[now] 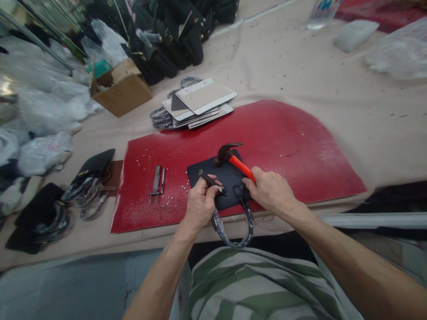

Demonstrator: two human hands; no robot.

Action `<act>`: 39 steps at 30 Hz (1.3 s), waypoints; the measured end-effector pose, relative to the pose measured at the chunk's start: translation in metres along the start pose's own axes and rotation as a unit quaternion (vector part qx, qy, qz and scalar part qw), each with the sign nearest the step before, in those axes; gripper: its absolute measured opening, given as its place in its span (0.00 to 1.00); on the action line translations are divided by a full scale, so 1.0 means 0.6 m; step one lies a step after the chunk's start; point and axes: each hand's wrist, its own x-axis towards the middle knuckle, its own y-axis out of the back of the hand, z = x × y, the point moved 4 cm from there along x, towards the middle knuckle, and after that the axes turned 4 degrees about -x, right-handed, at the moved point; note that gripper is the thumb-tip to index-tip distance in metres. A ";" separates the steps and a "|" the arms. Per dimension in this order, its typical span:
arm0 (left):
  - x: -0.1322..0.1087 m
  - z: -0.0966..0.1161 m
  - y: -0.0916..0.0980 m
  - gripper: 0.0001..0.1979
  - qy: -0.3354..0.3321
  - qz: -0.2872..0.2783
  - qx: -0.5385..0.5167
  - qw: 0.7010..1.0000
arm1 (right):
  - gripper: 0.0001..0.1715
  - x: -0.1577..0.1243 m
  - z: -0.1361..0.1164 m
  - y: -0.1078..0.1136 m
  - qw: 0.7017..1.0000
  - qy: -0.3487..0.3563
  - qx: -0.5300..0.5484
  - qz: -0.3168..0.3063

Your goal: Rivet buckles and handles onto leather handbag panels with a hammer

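Note:
My right hand [271, 189] is closed around the orange handle of a claw hammer [243, 166], its dark head raised over a black bag panel [203, 170]. Between the fingers of my left hand [201, 202] is a dark metal punch [207, 178], slanted with its lower end near the panel. Where that end meets the panel is partly hidden by my fingers. A plastic-wrapped bag handle [251, 222] joins the panel and loops over the table edge toward my body.
Under the panel lies a red mat [276, 129] with small pale bits scattered on it. Metal tools [156, 182] rest to the left. Behind are stacked pale panels [207, 95], a cardboard box [125, 93] and black bags [167, 49]. Wrapped handles with black pieces [95, 171] lie at far left.

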 end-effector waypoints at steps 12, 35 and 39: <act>-0.026 0.007 -0.014 0.05 -0.079 0.036 0.062 0.994 | 0.14 -0.002 0.001 0.001 1.000 0.000 0.016 -0.001; -0.027 0.002 -0.027 0.06 -0.149 0.030 0.135 0.979 | 0.19 -0.007 0.020 0.078 0.990 0.053 0.130 0.034; -0.026 -0.001 -0.029 0.06 -0.138 0.033 0.112 0.983 | 0.17 -0.058 0.016 0.155 0.985 0.060 0.131 0.095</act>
